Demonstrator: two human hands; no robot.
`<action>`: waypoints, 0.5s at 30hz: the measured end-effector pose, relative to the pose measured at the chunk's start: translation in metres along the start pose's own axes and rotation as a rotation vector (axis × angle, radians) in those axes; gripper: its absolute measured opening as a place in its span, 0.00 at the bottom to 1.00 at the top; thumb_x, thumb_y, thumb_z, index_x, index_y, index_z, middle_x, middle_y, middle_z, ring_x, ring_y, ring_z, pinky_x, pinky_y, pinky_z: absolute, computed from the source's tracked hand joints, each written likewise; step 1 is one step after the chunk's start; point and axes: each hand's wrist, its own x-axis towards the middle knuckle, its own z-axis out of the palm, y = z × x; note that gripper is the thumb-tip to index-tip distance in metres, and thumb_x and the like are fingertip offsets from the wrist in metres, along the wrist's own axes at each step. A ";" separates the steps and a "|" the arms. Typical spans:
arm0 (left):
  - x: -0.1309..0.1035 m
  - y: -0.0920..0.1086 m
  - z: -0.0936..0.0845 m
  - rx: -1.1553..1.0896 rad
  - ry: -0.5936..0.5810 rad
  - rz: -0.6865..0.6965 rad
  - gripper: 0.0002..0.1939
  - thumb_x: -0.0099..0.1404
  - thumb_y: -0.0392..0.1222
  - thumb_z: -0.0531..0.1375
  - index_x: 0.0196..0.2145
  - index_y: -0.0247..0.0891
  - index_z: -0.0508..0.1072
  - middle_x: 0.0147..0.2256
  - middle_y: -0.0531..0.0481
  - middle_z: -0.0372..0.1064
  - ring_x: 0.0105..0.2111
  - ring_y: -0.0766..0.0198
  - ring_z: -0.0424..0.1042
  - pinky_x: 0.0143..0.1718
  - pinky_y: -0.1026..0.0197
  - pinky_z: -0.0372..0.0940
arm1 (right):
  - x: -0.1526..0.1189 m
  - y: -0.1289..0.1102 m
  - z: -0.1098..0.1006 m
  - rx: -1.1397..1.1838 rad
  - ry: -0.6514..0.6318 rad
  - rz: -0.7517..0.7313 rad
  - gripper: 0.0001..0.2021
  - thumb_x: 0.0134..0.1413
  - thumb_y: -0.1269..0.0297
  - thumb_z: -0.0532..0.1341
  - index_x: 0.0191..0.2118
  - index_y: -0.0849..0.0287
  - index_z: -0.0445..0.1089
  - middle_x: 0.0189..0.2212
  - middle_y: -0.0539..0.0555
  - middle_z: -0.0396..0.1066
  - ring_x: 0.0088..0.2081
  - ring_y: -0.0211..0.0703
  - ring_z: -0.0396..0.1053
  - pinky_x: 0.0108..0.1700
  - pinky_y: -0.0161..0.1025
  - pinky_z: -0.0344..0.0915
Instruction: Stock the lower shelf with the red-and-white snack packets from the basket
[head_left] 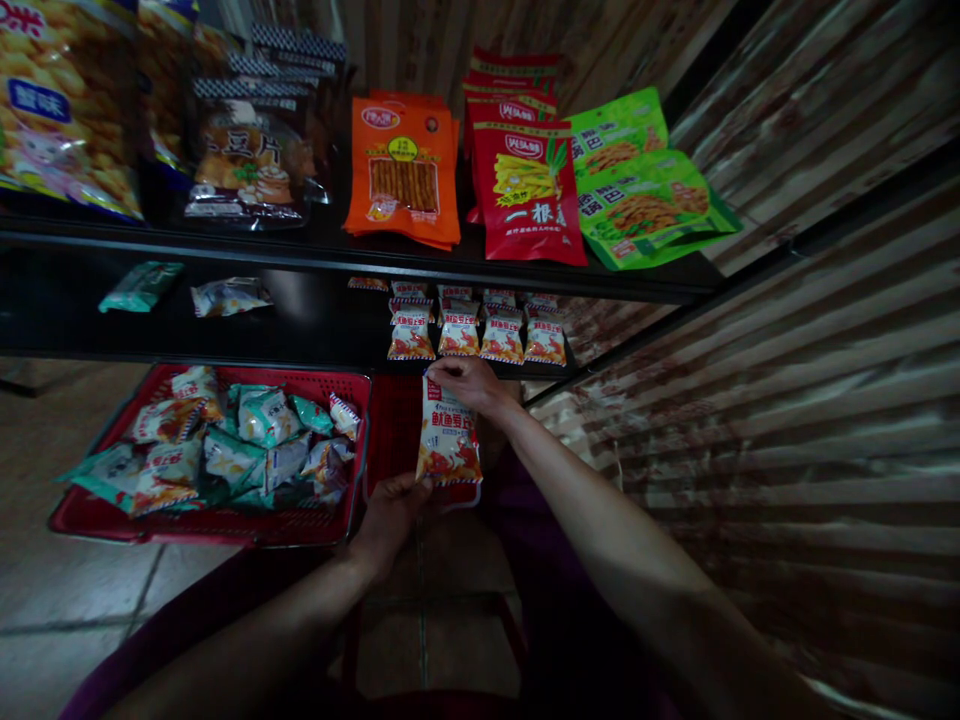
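Note:
A white and orange snack bag [450, 435] with red lettering is held upright between my two hands. My left hand [394, 510] pinches its lower left corner. At its top edge, my right hand [472, 385] has its fingers closed on the bag. Just beyond, on the lower black shelf [322, 335], several small bags [459, 332] of the same look stand in rows. To the left, a red basket [362, 430] holds a loose pile of teal, white and orange snack bags [266, 415].
Larger snack bags, including an orange bag [405, 170], a red bag [525, 190] and a green bag [652, 205], stand on the upper shelf [322, 255]. A teal packet [141, 287] and a white packet [231, 296] lie on the lower shelf. A corrugated wall [825, 400] is at the right.

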 end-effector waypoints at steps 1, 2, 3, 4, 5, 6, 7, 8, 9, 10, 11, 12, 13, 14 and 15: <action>0.000 -0.001 0.000 0.009 -0.003 0.002 0.14 0.48 0.51 0.67 0.29 0.39 0.79 0.31 0.49 0.76 0.37 0.55 0.73 0.45 0.54 0.65 | 0.000 0.000 0.000 0.004 -0.001 -0.007 0.11 0.51 0.59 0.58 0.33 0.58 0.75 0.31 0.52 0.75 0.33 0.40 0.69 0.36 0.36 0.60; 0.001 -0.001 -0.001 0.014 -0.005 -0.001 0.13 0.48 0.51 0.66 0.29 0.39 0.79 0.31 0.50 0.76 0.37 0.55 0.73 0.45 0.54 0.64 | 0.000 0.000 0.000 0.007 -0.003 -0.013 0.11 0.52 0.59 0.58 0.33 0.58 0.75 0.31 0.52 0.75 0.33 0.40 0.70 0.36 0.36 0.60; 0.001 -0.002 -0.001 0.015 -0.006 -0.006 0.13 0.49 0.50 0.66 0.29 0.39 0.79 0.31 0.50 0.76 0.37 0.55 0.73 0.46 0.54 0.64 | 0.000 0.000 0.000 0.008 -0.003 -0.016 0.10 0.52 0.60 0.58 0.33 0.58 0.75 0.31 0.51 0.75 0.33 0.40 0.70 0.36 0.36 0.60; 0.001 -0.002 -0.001 0.012 -0.008 -0.010 0.13 0.49 0.50 0.66 0.30 0.40 0.79 0.30 0.51 0.76 0.37 0.55 0.73 0.46 0.54 0.64 | -0.001 0.000 0.000 0.008 -0.005 -0.015 0.10 0.52 0.60 0.58 0.32 0.58 0.75 0.30 0.51 0.75 0.33 0.40 0.69 0.36 0.36 0.60; 0.000 -0.002 -0.002 0.007 -0.012 -0.014 0.13 0.49 0.50 0.66 0.30 0.40 0.79 0.30 0.51 0.76 0.37 0.55 0.73 0.46 0.54 0.64 | -0.001 0.000 0.000 0.007 -0.009 -0.012 0.10 0.52 0.60 0.58 0.32 0.58 0.75 0.30 0.51 0.75 0.33 0.40 0.69 0.35 0.36 0.60; 0.000 -0.001 -0.002 -0.002 -0.020 -0.017 0.13 0.50 0.50 0.66 0.30 0.40 0.79 0.30 0.51 0.76 0.37 0.55 0.73 0.46 0.54 0.64 | -0.001 0.000 0.000 0.006 -0.010 -0.011 0.10 0.52 0.59 0.58 0.32 0.58 0.75 0.29 0.51 0.75 0.32 0.40 0.69 0.35 0.36 0.60; 0.000 0.000 -0.002 -0.013 -0.029 -0.017 0.13 0.50 0.50 0.66 0.31 0.39 0.79 0.30 0.51 0.76 0.37 0.56 0.73 0.46 0.54 0.64 | -0.001 -0.001 0.000 0.006 -0.009 -0.015 0.10 0.52 0.59 0.58 0.32 0.58 0.75 0.29 0.51 0.75 0.32 0.40 0.69 0.35 0.36 0.60; 0.000 0.001 -0.002 -0.023 -0.037 -0.015 0.13 0.51 0.50 0.66 0.31 0.39 0.79 0.31 0.51 0.76 0.37 0.56 0.73 0.46 0.54 0.64 | -0.001 -0.001 0.000 0.007 -0.004 -0.025 0.10 0.52 0.59 0.58 0.32 0.58 0.75 0.30 0.51 0.75 0.32 0.40 0.69 0.36 0.36 0.60; 0.000 0.002 -0.002 -0.034 -0.042 -0.012 0.13 0.51 0.49 0.65 0.31 0.38 0.79 0.30 0.51 0.76 0.36 0.56 0.73 0.46 0.54 0.64 | 0.000 -0.001 0.000 0.008 0.006 -0.037 0.10 0.52 0.60 0.58 0.32 0.58 0.75 0.30 0.52 0.75 0.32 0.40 0.69 0.37 0.37 0.60; 0.000 0.002 -0.002 -0.044 -0.043 -0.008 0.13 0.51 0.49 0.66 0.32 0.38 0.79 0.30 0.51 0.76 0.36 0.56 0.73 0.45 0.54 0.65 | 0.000 -0.002 0.000 0.010 0.018 -0.047 0.10 0.52 0.60 0.58 0.32 0.58 0.75 0.30 0.52 0.75 0.33 0.40 0.69 0.37 0.37 0.61; 0.001 0.003 -0.003 -0.053 -0.039 -0.003 0.13 0.51 0.49 0.66 0.32 0.38 0.79 0.30 0.50 0.76 0.36 0.56 0.73 0.45 0.54 0.65 | 0.000 -0.002 -0.001 0.013 0.028 -0.052 0.10 0.52 0.60 0.58 0.31 0.58 0.75 0.31 0.52 0.75 0.33 0.40 0.69 0.38 0.37 0.61; 0.001 0.003 -0.003 -0.061 -0.032 0.005 0.13 0.51 0.49 0.66 0.32 0.38 0.79 0.31 0.50 0.76 0.36 0.56 0.73 0.44 0.54 0.65 | 0.001 -0.002 -0.001 0.017 0.033 -0.050 0.09 0.52 0.60 0.59 0.31 0.57 0.75 0.31 0.51 0.75 0.34 0.40 0.69 0.38 0.38 0.61; 0.002 0.002 -0.004 -0.068 -0.022 0.014 0.13 0.51 0.48 0.66 0.32 0.38 0.79 0.31 0.50 0.76 0.36 0.57 0.73 0.44 0.55 0.65 | 0.001 -0.003 -0.002 0.022 0.032 -0.045 0.09 0.52 0.60 0.59 0.31 0.57 0.75 0.31 0.51 0.74 0.33 0.40 0.69 0.38 0.38 0.61; 0.002 0.001 -0.004 -0.074 -0.010 0.024 0.12 0.51 0.48 0.66 0.31 0.38 0.79 0.31 0.51 0.76 0.36 0.57 0.73 0.43 0.55 0.65 | 0.001 -0.003 -0.003 0.024 0.029 -0.039 0.08 0.52 0.61 0.59 0.31 0.57 0.75 0.31 0.51 0.74 0.33 0.40 0.69 0.38 0.38 0.61; 0.003 0.000 -0.005 -0.079 0.000 0.033 0.12 0.51 0.48 0.66 0.31 0.38 0.78 0.32 0.51 0.76 0.36 0.57 0.73 0.43 0.55 0.66 | 0.001 -0.004 -0.004 0.024 0.028 -0.035 0.08 0.52 0.61 0.60 0.31 0.57 0.74 0.30 0.51 0.74 0.33 0.40 0.69 0.38 0.38 0.61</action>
